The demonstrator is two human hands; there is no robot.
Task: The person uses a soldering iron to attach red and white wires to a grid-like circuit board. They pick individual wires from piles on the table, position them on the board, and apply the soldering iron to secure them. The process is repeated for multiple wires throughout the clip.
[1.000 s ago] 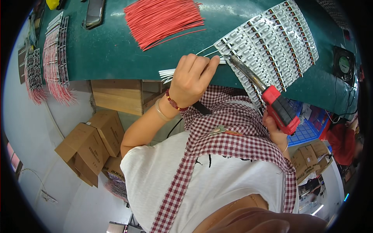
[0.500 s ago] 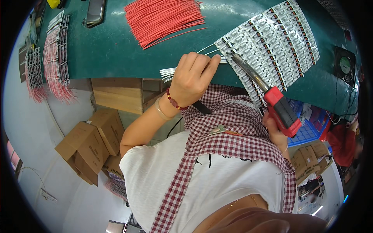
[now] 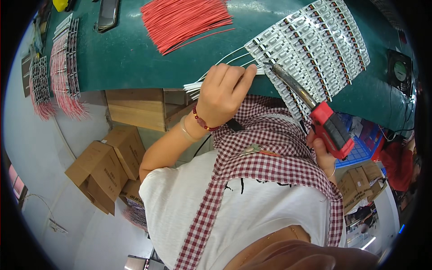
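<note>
My left hand [image 3: 222, 94] is closed around a bundle of thin white wires [image 3: 192, 87], whose loose ends stick out to its left. A few of the wires run right to the left edge of a panel of small white circuit boards [image 3: 310, 49] with rows of dark and orange parts. In my right hand [image 3: 322, 155] is a soldering iron [image 3: 332, 130] with a red and black handle. Its tip is at the panel's left edge, just right of my left fingertips; whether it touches a joint is too small to tell.
Red wires [image 3: 186, 22] lie in a pile on the green table [image 3: 121, 63], right of a phone [image 3: 108, 14]. Finished-looking strips with red and white wires [image 3: 65, 63] hang over the left end. A small fan [image 3: 399, 74] stands far right; cardboard boxes [image 3: 101, 168] are below left.
The soldering iron has shifted slightly to the right, its handle a little lower. The white wires now bow out further above my left hand, which keeps its hold.
</note>
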